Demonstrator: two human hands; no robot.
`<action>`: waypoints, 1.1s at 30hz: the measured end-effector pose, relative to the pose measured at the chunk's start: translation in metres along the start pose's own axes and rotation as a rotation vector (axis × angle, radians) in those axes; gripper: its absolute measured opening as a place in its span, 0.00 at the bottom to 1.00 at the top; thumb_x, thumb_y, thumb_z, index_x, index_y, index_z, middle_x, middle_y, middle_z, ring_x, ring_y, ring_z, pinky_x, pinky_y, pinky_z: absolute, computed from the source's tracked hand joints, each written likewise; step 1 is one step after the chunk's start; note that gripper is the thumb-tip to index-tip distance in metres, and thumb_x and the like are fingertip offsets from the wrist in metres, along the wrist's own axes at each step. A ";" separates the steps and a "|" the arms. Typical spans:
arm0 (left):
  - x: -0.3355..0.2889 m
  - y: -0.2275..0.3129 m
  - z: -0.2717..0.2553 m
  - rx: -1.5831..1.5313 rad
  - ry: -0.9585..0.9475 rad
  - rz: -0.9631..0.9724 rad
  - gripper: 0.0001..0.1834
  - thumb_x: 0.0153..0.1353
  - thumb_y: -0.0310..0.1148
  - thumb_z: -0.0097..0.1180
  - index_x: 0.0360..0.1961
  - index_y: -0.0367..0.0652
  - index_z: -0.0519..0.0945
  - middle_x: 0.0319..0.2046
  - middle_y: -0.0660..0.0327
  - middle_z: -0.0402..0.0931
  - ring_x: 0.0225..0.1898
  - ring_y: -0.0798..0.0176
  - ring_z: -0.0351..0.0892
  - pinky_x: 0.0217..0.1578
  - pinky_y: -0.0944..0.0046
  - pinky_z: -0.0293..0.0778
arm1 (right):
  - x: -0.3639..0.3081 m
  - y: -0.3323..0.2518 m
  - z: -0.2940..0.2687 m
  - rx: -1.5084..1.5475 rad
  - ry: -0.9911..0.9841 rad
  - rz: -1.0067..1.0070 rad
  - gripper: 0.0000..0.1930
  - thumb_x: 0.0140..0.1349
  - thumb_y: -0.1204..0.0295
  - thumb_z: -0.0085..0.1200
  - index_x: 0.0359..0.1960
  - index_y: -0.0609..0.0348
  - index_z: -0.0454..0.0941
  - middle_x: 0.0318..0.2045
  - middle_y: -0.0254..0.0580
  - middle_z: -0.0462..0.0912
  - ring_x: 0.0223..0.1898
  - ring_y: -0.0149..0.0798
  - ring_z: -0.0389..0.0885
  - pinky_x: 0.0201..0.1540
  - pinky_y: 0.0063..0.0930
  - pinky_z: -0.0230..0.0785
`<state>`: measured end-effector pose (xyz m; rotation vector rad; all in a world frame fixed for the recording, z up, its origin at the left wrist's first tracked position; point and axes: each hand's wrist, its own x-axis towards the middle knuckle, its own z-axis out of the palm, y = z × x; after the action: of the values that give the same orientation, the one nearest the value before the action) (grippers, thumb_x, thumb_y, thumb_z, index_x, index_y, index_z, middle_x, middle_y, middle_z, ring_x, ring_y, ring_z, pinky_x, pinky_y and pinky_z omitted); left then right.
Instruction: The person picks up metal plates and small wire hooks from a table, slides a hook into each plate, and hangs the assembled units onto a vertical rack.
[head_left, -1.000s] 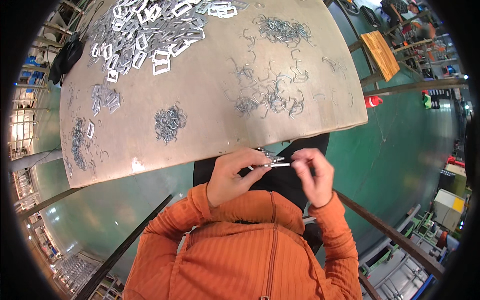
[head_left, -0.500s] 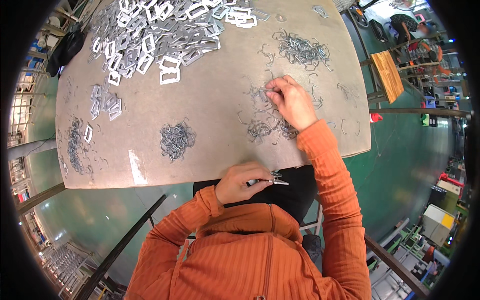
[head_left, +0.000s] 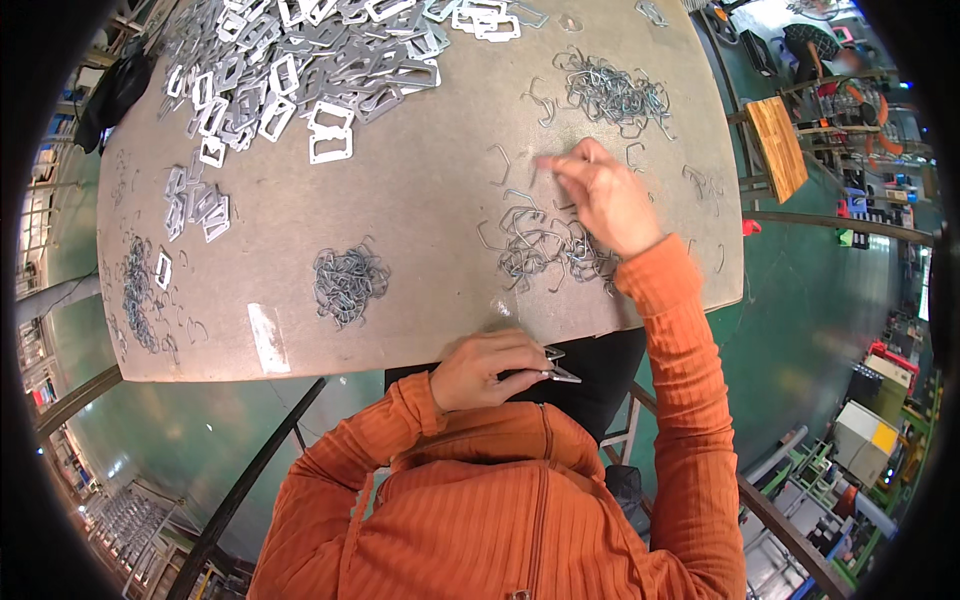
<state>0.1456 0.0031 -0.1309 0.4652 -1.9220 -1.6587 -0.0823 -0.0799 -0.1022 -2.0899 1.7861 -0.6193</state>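
My left hand [head_left: 490,368] is closed at the table's near edge, above my lap. Between its thumb and fingers is a small metal frame plate [head_left: 565,377], seen nearly edge-on and partly hidden by the fingers. Over the right part of the table, my right hand [head_left: 610,198] has thumb and forefinger together in a pinch. Blurred fingertips hide whatever may be between them. Bent wire hooks [head_left: 535,245] lie in a loose cluster just below and left of that hand. A single bent wire hook [head_left: 503,165] lies left of its fingertips.
A large heap of flat metal frames [head_left: 330,60] covers the table's far left, with a smaller group of frames [head_left: 195,205] nearer. Wire-hook piles lie at far right [head_left: 615,90], centre [head_left: 347,285] and left edge [head_left: 140,295]. A wooden board [head_left: 775,150] stands beyond the table's right side.
My right hand has shifted slightly right, and the wires around its fingertips lie differently. My left hand keeps its hold on the metal frame plate, which is tilted a little differently.
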 end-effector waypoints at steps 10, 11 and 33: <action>0.003 0.006 -0.002 0.014 -0.021 0.006 0.08 0.48 0.18 0.61 0.32 0.37 0.79 0.30 0.56 0.77 0.33 0.57 0.78 0.34 0.63 0.73 | 0.041 0.008 0.001 -0.250 0.027 0.204 0.17 0.58 0.80 0.47 0.48 0.54 0.78 0.33 0.48 0.75 0.34 0.51 0.77 0.39 0.39 0.70; 0.002 0.005 -0.002 0.016 -0.014 0.002 0.09 0.48 0.18 0.61 0.32 0.37 0.79 0.30 0.56 0.78 0.33 0.57 0.78 0.34 0.63 0.73 | 0.040 0.007 0.000 -0.161 0.019 0.137 0.15 0.57 0.79 0.48 0.45 0.53 0.79 0.34 0.47 0.76 0.35 0.50 0.78 0.39 0.39 0.71; -0.001 0.002 -0.001 0.032 -0.013 0.024 0.08 0.49 0.19 0.61 0.33 0.37 0.79 0.30 0.57 0.78 0.34 0.57 0.79 0.34 0.63 0.73 | 0.081 0.029 0.009 0.176 -0.036 0.104 0.05 0.54 0.70 0.57 0.32 0.55 0.80 0.34 0.43 0.81 0.38 0.47 0.80 0.41 0.39 0.72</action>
<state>0.1475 0.0035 -0.1293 0.4430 -1.9588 -1.6224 -0.0918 -0.1650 -0.1147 -1.8687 1.7402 -0.6800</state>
